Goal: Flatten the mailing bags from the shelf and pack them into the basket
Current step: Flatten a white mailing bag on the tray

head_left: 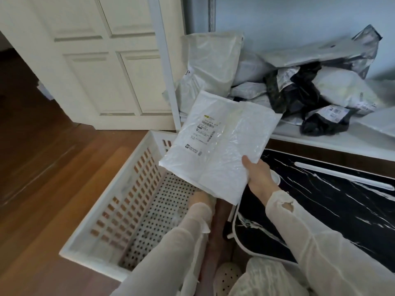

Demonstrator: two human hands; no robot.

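Note:
A flat white mailing bag (220,146) with a printed label hangs above the right end of the white perforated basket (119,189) on the floor. My right hand (259,175) grips the bag's lower right edge, thumb on top. My left hand (201,198) reaches under the bag's lower edge; its fingers are hidden by the bag. A heap of white, grey and black mailing bags (299,86) lies crumpled on the white shelf (333,142) at the upper right. The part of the basket floor I can see is bare.
A white panelled door (102,60) stands at the upper left behind the basket. A black marble-patterned table top (333,206) with a white rim sits at the right, under the shelf. Wooden floor (42,167) spreads to the left. A white perforated slipper (227,278) shows at the bottom.

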